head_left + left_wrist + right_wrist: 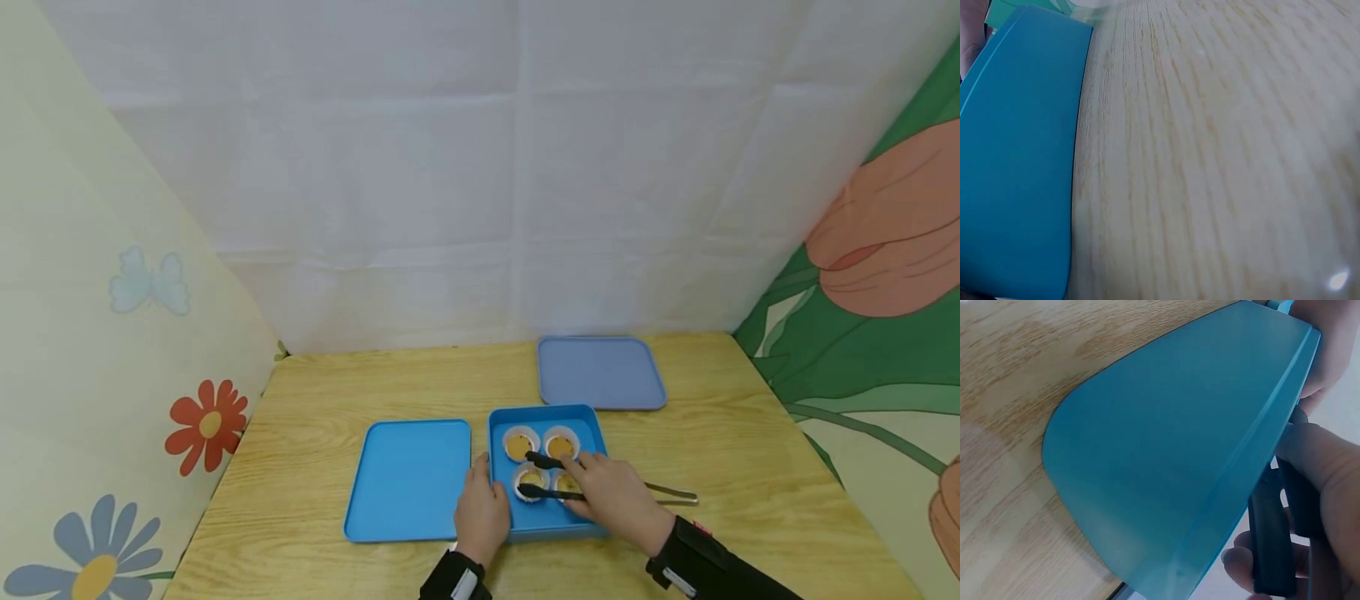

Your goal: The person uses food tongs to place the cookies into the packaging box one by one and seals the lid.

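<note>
A deep blue tray (547,520) holds several small white cups with yellow-orange filling, such as the back left cup (519,443). Against the tray's left wall rests my left hand (482,514), its fingers pointing away along the side. My right hand (621,502) grips a pair of tongs (561,494) over the tray's right part. The black tong tips are spread apart, reaching left over the cups; one lies over the front left cup (531,478). In the right wrist view the thumb and fingers hold the tongs' dark arms (1270,544). The front right cup is partly hidden.
A flat bright blue tray (408,481) lies to the left of the deep one. Behind and to the right is a periwinkle tray (602,372). All stand on a wood-grain table (300,500), with a white cloth backdrop (420,183) behind.
</note>
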